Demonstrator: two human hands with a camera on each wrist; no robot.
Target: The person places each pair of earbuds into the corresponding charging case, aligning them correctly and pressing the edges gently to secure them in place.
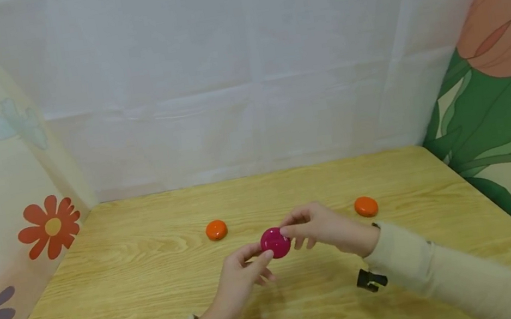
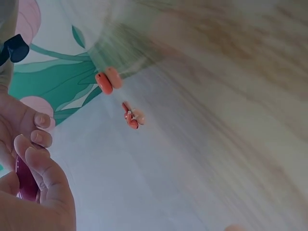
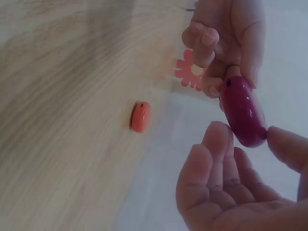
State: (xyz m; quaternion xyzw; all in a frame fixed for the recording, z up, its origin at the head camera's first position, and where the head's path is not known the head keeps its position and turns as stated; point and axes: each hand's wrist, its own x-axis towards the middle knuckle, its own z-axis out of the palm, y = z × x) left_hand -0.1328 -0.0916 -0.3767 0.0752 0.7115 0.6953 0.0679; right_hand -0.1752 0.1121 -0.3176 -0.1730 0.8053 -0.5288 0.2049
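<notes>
A glossy magenta round disc (image 1: 275, 243), thick and rounded like a pebble, is held above the table between both hands. My left hand (image 1: 240, 277) pinches its lower left side, thumb on the upper face. At its upper right edge, my right hand (image 1: 322, 229) grips it between thumb and fingers. The right wrist view shows the magenta disc (image 3: 243, 111) nearly edge-on, with a small dark hole in its rim near the left hand's fingers. Two similar orange discs lie on the table: one (image 1: 216, 230) beyond the left hand, the other (image 1: 366, 207) beyond the right forearm.
The wood-grain table (image 1: 145, 286) reaches back to a white cloth wall (image 1: 242, 73). Side panels painted with flowers (image 1: 52, 227) and large leaves (image 1: 502, 117) flank it. A black clip-like part (image 1: 371, 280) hangs below the right sleeve.
</notes>
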